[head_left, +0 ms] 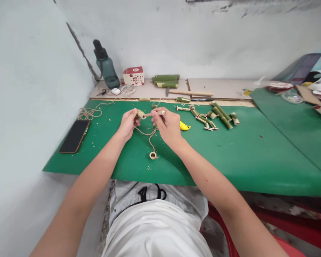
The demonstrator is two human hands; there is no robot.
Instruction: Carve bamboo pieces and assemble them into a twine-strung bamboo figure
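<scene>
Above the green mat, my left hand (128,124) is closed on a short bamboo tube (141,114) whose open end faces right. Pinched in the fingers of my right hand (168,126) is a thin bamboo stick (158,113), its left tip close to the tube's end; whether it goes inside I cannot tell. Thin twine (151,140) hangs below my hands and runs to a small bamboo ring (153,155) on the mat. A yellow object (184,126), partly hidden by my right hand, lies just beyond it.
Right of my hands lie bamboo pieces joined with pegs (199,117) and loose bamboo tubes (222,115). A hammer (189,93), bamboo lengths (166,81), a red-and-white box (133,76) and a bottle (107,67) stand along the back. At left are a phone (75,136) and coiled twine (89,113).
</scene>
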